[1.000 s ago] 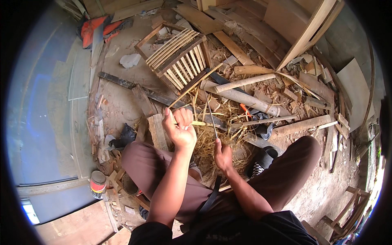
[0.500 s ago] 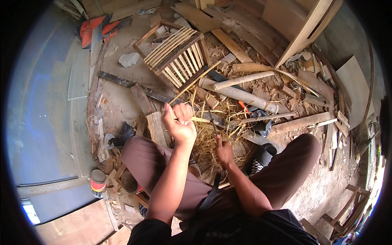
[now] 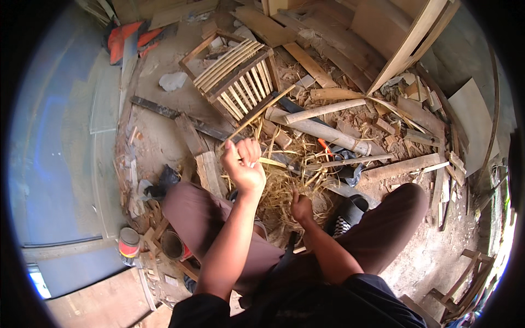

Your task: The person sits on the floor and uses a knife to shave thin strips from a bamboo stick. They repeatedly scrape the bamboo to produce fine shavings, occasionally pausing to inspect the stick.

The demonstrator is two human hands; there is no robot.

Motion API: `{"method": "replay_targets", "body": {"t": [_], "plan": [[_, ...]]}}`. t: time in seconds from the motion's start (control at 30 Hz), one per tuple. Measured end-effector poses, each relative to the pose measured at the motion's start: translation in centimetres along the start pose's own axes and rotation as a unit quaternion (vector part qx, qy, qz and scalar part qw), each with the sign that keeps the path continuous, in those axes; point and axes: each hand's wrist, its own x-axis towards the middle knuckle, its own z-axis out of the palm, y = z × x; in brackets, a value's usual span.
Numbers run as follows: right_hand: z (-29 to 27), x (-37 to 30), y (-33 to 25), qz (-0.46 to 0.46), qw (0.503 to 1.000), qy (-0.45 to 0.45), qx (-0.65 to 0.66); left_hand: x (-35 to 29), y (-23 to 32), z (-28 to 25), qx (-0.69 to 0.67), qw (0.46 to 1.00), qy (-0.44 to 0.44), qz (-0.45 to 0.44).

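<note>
My left hand [image 3: 244, 163] is closed around a thin bamboo strip, whose pale end [image 3: 273, 162] sticks out to the right of the fist. A longer thin stick [image 3: 262, 115] slants from the fist up to the right, past the slatted wooden crate. Lower and to the right, my right hand [image 3: 302, 209] is wrapped round the handle of a knife, its thumb pointing up. The narrow dark blade is too blurred to make out now. Below and between both hands lies a heap of curly yellow shavings [image 3: 276, 199].
Beyond my hands the slatted wooden crate [image 3: 240, 76] lies tilted. Light round poles [image 3: 322, 131] and planks cover the ground to the right. An orange-handled tool [image 3: 325, 145] lies among the scraps. Cans [image 3: 129, 240] stand at left, beside a large bluish panel [image 3: 65, 153].
The right hand has shifted slightly down and right, and the blade that stood out above it no longer shows clearly. The left fist has moved slightly right, still gripping the strip.
</note>
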Motion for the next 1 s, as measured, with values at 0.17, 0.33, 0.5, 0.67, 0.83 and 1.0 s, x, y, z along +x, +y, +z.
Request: {"method": "replay_targets", "body": {"t": [0.17, 0.33, 0.5, 0.67, 0.83, 1.0], "plan": [[-0.3, -0.6, -0.9, 0.130, 0.984, -0.003, 0.123, 0.5, 0.1, 0.1, -0.001, 1.000, 0.004, -0.018], [-5.7, -3.7, -11.9, -0.139, 0.982, 0.010, 0.127, -0.6, 0.2, 0.5, 0.036, 0.999, -0.026, -0.029], [-4.7, -4.1, -11.8, -0.245, 0.948, 0.081, 0.186, -0.5, 0.0, 0.9, 0.048, 0.997, -0.045, -0.029], [-0.2, 1.2, 2.9, 0.065, 0.995, -0.004, -0.072, -1.0, -0.9, 1.8, 0.067, 0.996, -0.059, 0.003], [-0.6, -0.6, -0.6, 0.052, 0.998, 0.034, 0.024, -0.8, -0.7, 2.1, 0.068, 0.996, -0.058, -0.013], [-3.5, -1.9, -8.1, -0.172, 0.963, 0.080, 0.189, -1.0, -1.2, 2.0, 0.080, 0.994, -0.076, 0.002]]}}
